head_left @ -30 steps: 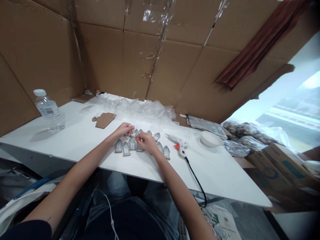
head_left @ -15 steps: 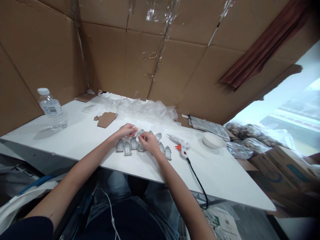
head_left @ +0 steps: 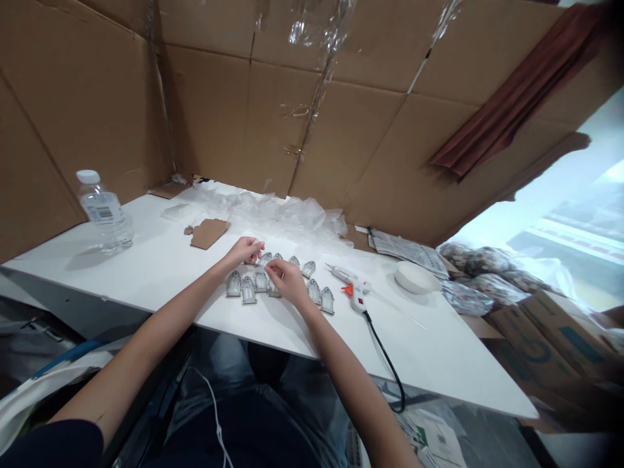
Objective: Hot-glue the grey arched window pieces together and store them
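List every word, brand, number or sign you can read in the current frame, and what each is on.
None can be read.
Bottle label: barcode and bluish print, too small and blurred.
Folded sheets behind the white bowl: greyish marks, too blurred.
Cardboard box at right: blue marks, too blurred.
Small arched pieces: no lettering can be made out.

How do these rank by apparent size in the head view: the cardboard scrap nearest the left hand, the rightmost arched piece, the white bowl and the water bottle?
1. Water bottle
2. White bowl
3. Cardboard scrap
4. Rightmost arched piece, clearly smallest
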The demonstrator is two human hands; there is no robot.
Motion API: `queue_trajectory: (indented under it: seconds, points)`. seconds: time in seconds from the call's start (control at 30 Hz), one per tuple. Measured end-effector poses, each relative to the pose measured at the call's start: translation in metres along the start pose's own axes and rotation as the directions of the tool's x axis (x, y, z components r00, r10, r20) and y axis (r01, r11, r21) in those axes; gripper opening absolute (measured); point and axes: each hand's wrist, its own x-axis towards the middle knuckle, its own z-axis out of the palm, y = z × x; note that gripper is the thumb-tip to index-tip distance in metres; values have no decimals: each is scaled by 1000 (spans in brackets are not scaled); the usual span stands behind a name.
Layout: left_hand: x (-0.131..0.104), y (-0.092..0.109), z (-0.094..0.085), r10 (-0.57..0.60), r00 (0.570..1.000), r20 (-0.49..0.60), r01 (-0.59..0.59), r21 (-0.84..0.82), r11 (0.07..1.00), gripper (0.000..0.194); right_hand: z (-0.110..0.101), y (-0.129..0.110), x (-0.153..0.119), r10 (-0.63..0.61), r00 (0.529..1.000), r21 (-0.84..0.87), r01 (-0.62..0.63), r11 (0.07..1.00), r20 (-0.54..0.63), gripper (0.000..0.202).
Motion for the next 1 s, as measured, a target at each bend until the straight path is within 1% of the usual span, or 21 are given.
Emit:
queue_trajectory:
  seconds: [0.03, 0.1, 0.2, 0.23, 0.3, 0.33, 0.4, 0.47, 0.5, 0.53, 0.6, 0.67, 0.7, 0.77, 0.87, 1.0]
  points:
    - [1, 0, -1, 1, 999, -46, -2, -6, 1000, 38, 3, -5, -2, -70, 996, -70, 74, 995, 59, 24]
    - [1, 1, -1, 3, 994, -108, -4, -9, 1000, 38, 9, -13, -5, -159, 975, -177, 186, 967, 159, 22]
    - [-1, 4, 0, 8, 991, -136, -6, 10, 1000, 38, 15, -20, -9, -220, 942, -276, 288, 917, 253, 20]
    - [-2, 5, 0, 9, 991, -130, -7, 20, 1000, 39, 16, -21, -10, -232, 933, -281, 308, 909, 274, 19]
    - [-5, 7, 1, 7, 995, -99, -4, 33, 999, 42, 16, -23, -11, -252, 922, -219, 321, 921, 293, 18]
    - [-6, 8, 1, 3, 997, -72, 0, 35, 999, 42, 15, -22, -11, -253, 926, -174, 308, 935, 281, 19]
    - [-8, 11, 2, -8, 1000, 4, 8, 35, 999, 42, 12, -20, -9, -204, 959, -86, 224, 971, 198, 22]
    - [-10, 14, 3, -21, 994, 105, 18, 34, 999, 42, 8, -16, -5, -55, 998, -28, 56, 998, 41, 25]
    - [-11, 15, 4, -28, 987, 161, 23, 34, 999, 43, 7, -13, -3, 44, 998, 5, -44, 999, -47, 27]
    - [-12, 17, 5, -37, 976, 215, 30, 34, 999, 44, 5, -10, -1, 143, 982, 51, -137, 989, -124, 29]
    - [-14, 18, 7, -57, 947, 315, 48, 36, 998, 46, 3, -2, 2, 304, 926, 167, -271, 948, -222, 31]
    - [-15, 18, 8, -72, 916, 395, 62, 38, 997, 47, 1, 5, 5, 388, 889, 274, -321, 906, -242, 32]
    - [-15, 18, 8, -76, 902, 425, 66, 38, 997, 46, 1, 7, 6, 408, 884, 317, -329, 890, -228, 32]
    - [-15, 17, 9, -79, 881, 466, 68, 40, 997, 46, 1, 10, 7, 415, 894, 375, -330, 866, -171, 33]
    - [-14, 15, 8, -82, 867, 492, 69, 44, 997, 47, 0, 8, 8, 385, 918, 399, -320, 859, -94, 30]
    - [-16, 17, 9, -77, 868, 491, 70, 33, 997, 47, -3, 4, 7, 382, 920, 394, -322, 861, -82, 27]
